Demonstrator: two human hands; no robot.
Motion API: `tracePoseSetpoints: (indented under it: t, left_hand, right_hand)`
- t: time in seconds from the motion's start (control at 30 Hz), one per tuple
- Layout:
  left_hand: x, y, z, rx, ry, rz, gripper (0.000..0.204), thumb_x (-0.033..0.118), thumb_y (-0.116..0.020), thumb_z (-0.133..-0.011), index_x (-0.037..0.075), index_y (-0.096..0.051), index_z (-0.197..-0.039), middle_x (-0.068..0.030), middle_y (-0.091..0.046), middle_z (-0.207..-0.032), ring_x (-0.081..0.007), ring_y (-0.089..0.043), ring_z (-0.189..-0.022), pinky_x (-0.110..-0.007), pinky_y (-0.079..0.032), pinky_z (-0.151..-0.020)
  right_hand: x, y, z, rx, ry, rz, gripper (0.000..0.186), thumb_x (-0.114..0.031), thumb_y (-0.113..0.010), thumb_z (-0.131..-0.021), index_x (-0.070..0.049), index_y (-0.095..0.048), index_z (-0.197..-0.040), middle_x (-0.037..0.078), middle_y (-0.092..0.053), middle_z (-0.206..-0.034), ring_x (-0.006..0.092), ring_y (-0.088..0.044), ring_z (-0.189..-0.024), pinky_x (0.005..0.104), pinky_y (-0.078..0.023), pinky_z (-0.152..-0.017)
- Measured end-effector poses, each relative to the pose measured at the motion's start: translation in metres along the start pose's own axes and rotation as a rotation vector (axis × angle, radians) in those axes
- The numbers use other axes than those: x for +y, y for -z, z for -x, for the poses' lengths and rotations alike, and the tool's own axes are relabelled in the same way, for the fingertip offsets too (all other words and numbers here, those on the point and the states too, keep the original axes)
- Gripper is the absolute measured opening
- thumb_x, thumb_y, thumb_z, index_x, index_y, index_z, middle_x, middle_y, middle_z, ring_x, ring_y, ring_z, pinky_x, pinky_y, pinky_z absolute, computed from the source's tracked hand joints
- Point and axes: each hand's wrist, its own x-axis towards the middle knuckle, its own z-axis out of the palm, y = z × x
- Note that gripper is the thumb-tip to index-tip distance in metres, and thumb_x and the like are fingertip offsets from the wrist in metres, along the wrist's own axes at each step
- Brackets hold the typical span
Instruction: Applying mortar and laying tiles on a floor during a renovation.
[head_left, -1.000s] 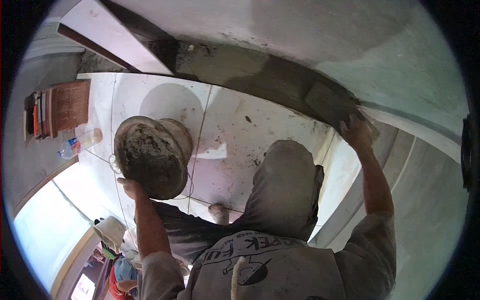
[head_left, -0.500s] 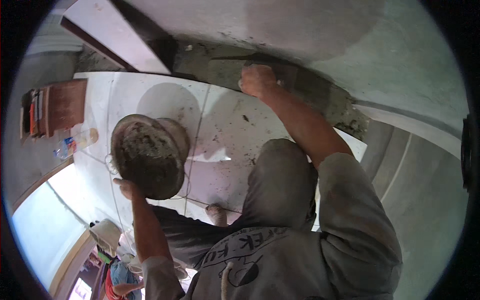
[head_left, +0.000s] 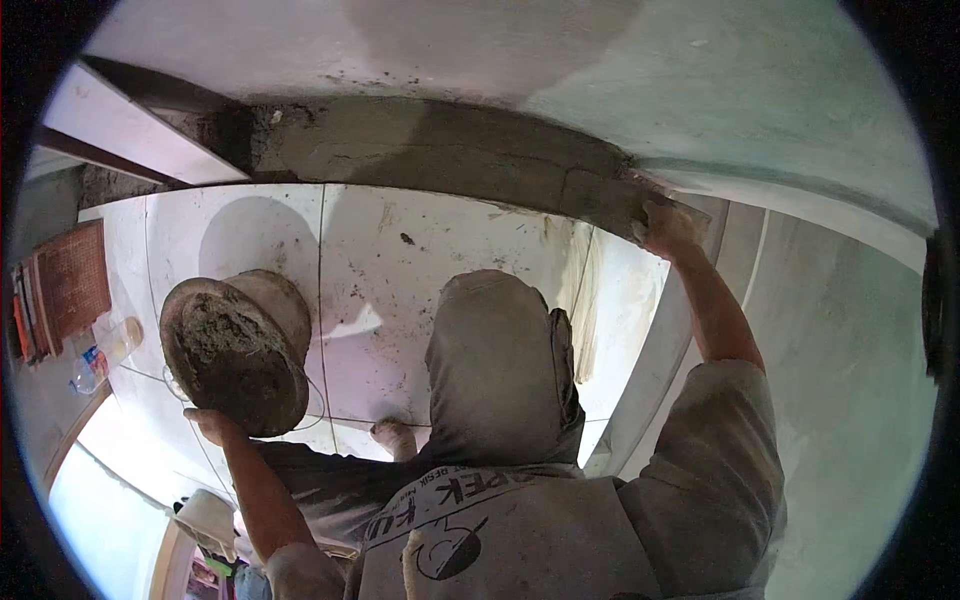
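A bucket of wet grey mortar leans tilted on the white tiles, its mouth turned toward me. At the near rim, my left hand is closed on the bucket's edge; some of its fingers are hidden. My right hand is stretched out to the far right, wrapped round a flat plastering trowel. The trowel's blade lies against the strip of grey mortar along the foot of the wall, at its right end. My hand covers the handle.
A white board leans at the far left. Beside the left wall are a brown slatted stack and a clear plastic bottle. Mortar crumbs dot the tiles. My knee is bent in the middle, and a pale container stands lower left.
My right hand has swept right along the mortar strip with the trowel, to its right end. The view has shifted right; my left hand stays at the bucket's rim.
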Motion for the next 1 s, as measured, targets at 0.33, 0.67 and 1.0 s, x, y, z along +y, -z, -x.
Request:
tracePoseSetpoints:
  t: [0.33,0.67,1.0]
  left_hand:
    - [-0.009,-0.001,-0.010,0.001,-0.092,-0.119,0.096,0.069,-0.016,-0.085,-0.015,-0.049,-0.117,-0.0325,-0.050,-0.119,-0.0440,-0.048,-0.112,-0.044,-0.034,-0.100]
    - [-0.012,-0.001,-0.015,-0.033,-0.037,0.007,0.094,0.067,-0.017,-0.087,-0.016,-0.050,-0.116,-0.0342,-0.050,-0.118,-0.0455,-0.048,-0.112,-0.045,-0.035,-0.100]
    - [-0.011,-0.001,-0.012,-0.024,0.006,0.034,0.090,0.066,-0.020,-0.088,-0.014,-0.052,-0.114,-0.0330,-0.053,-0.115,-0.0458,-0.050,-0.107,-0.048,-0.038,-0.095]
  right_hand:
    - [0.046,0.007,0.009,0.034,-0.038,0.086,0.042,-0.039,-0.057,-0.082,-0.007,-0.054,-0.109,0.018,-0.064,-0.091,0.0375,-0.061,-0.089,0.0480,-0.049,-0.079]
    - [0.025,0.004,0.055,0.090,-0.365,-0.303,0.043,-0.039,-0.057,-0.080,-0.003,-0.059,-0.103,0.022,-0.064,-0.091,0.0361,-0.063,-0.088,0.0449,-0.050,-0.079]
    - [-0.108,-0.063,0.034,0.113,-0.843,-2.145,0.035,-0.035,-0.058,-0.085,-0.003,-0.060,-0.098,0.010,-0.060,-0.079,0.0250,-0.059,-0.070,0.0408,-0.050,-0.062]
